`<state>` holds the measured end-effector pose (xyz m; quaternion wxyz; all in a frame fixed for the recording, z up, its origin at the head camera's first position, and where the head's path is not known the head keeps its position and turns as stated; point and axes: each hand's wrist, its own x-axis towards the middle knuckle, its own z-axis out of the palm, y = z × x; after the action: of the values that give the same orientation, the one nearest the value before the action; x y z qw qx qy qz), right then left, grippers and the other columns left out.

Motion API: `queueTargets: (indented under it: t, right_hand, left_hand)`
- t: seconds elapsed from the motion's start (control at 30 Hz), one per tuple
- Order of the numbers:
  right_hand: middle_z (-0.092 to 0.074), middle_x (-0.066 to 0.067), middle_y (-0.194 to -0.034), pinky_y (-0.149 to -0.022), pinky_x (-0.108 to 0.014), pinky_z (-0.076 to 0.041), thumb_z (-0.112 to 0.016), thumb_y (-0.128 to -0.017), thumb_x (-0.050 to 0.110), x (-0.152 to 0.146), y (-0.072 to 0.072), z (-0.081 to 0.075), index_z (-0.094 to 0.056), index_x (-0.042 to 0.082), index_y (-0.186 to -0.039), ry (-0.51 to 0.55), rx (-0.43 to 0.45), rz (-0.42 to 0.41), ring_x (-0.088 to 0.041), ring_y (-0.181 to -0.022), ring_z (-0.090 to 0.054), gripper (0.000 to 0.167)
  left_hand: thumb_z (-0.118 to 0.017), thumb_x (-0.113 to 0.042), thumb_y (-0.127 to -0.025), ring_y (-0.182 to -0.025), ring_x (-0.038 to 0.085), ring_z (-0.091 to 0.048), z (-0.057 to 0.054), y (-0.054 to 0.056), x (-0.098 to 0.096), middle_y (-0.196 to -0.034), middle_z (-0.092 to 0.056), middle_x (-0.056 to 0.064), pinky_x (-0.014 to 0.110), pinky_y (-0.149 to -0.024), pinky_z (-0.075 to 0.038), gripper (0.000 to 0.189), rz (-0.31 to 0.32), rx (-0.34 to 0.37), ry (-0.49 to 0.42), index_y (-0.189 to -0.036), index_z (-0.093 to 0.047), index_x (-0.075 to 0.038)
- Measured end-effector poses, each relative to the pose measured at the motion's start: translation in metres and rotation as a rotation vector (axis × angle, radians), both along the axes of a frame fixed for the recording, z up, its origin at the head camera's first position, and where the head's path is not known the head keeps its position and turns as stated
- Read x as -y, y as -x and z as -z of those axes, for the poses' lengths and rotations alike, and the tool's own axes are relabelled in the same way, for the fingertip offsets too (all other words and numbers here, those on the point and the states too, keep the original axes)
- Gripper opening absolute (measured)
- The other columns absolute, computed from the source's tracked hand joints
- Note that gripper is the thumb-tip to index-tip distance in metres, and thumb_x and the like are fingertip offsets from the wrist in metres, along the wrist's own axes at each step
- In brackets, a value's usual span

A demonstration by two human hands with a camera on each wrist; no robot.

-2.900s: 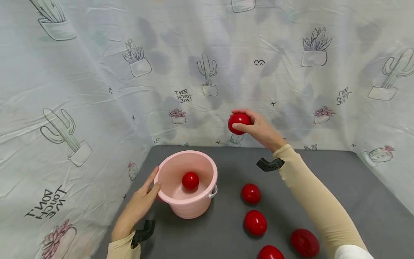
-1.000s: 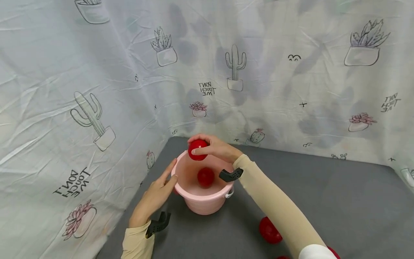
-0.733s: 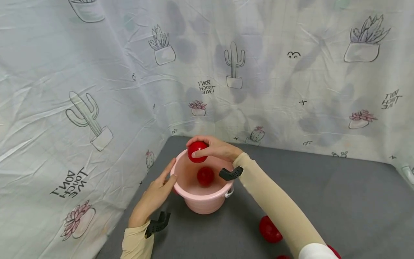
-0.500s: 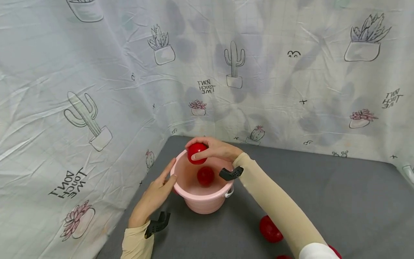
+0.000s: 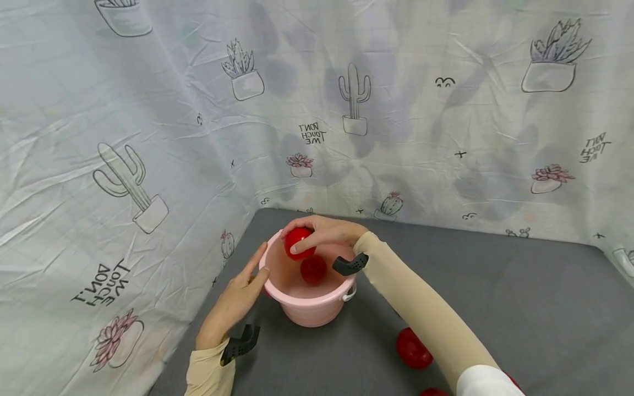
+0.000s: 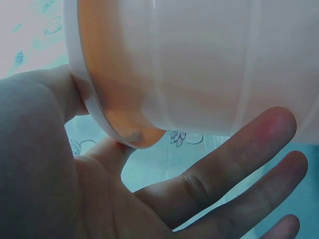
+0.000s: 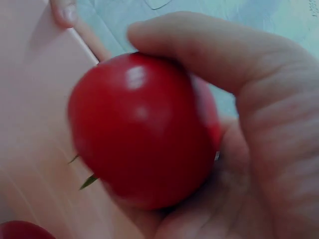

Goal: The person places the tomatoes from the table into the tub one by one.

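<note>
In the head view, my right hand [image 5: 327, 231] holds a red tomato [image 5: 297, 244] inside the upper part of a pink bucket [image 5: 309, 314]. The right wrist view shows thumb and fingers around this tomato [image 7: 139, 129], with green stem tips at its side. A second red tomato [image 5: 313, 269] lies in the bucket, just below the held one. At the bucket's left side, my left hand [image 5: 235, 305] rests its thumb and index finger against the rim. Its other fingers [image 6: 234, 164] stretch out straight and spread beside the outer wall in the left wrist view.
Another red tomato [image 5: 414, 348] lies on the grey table [image 5: 495, 286], beside my right forearm. One more red tomato [image 5: 434, 392] shows at the bottom edge; a red edge peeks from behind the right sleeve. A patterned curtain [image 5: 421, 126] stands behind and to the left.
My right hand has carried the tomato left from above the table and lowered it into the bucket's mouth. The left hand stays at the rim. The head view has shifted.
</note>
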<state>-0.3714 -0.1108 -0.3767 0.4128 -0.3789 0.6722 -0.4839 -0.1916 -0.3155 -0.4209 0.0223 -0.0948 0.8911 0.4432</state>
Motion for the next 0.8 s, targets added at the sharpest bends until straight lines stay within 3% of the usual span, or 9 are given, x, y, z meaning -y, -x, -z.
queueTargets:
  t: [0.17, 0.4, 0.63, 0.8]
  right_hand:
    - [-0.056, -0.009, -0.139, -0.107, -0.063, -0.044, -0.079, -0.083, 0.02, 0.0054, -0.0062, 0.0039, -0.06, 0.018, -0.134, -0.061, 0.124, -0.056, -0.027, -0.128, -0.052, 0.054]
    - [-0.061, -0.005, -0.132, -0.096, -0.049, -0.054, -0.083, -0.079, 0.017, 0.0072, -0.0109, 0.0062, -0.063, 0.016, -0.131, -0.192, 0.114, -0.033, -0.026, -0.124, -0.053, 0.056]
    - [-0.056, -0.006, -0.148, -0.12, -0.051, -0.033, -0.076, -0.086, 0.017, 0.0063, -0.0095, 0.0073, -0.058, 0.019, -0.141, -0.03, 0.111, -0.134, -0.03, -0.145, -0.042, 0.059]
    - [-0.056, -0.004, -0.148, -0.122, -0.051, -0.029, -0.075, -0.087, 0.018, 0.0072, -0.008, 0.0072, -0.058, 0.019, -0.141, -0.029, 0.082, -0.146, -0.028, -0.145, -0.043, 0.057]
  left_hand:
    - [-0.04, -0.057, -0.104, -0.14, 0.037, -0.051, 0.0001, -0.0024, 0.0005, -0.165, -0.033, 0.006, 0.065, -0.109, -0.041, 0.056, -0.001, -0.002, -0.016, -0.154, -0.015, -0.061]
    - [-0.041, -0.056, -0.104, -0.138, 0.034, -0.052, 0.0013, -0.0012, -0.0004, -0.164, -0.036, 0.005, 0.063, -0.109, -0.042, 0.056, 0.0, -0.019, -0.012, -0.155, -0.016, -0.059]
    - [-0.041, -0.054, -0.105, -0.131, 0.033, -0.056, 0.0, -0.0016, -0.0006, -0.159, -0.042, 0.011, 0.063, -0.103, -0.046, 0.058, -0.005, -0.026, 0.014, -0.157, -0.017, -0.054]
    - [-0.041, -0.057, -0.104, -0.132, 0.033, -0.056, 0.0, -0.0019, -0.0005, -0.159, -0.043, 0.01, 0.062, -0.104, -0.045, 0.058, -0.007, -0.028, 0.023, -0.156, -0.017, -0.056]
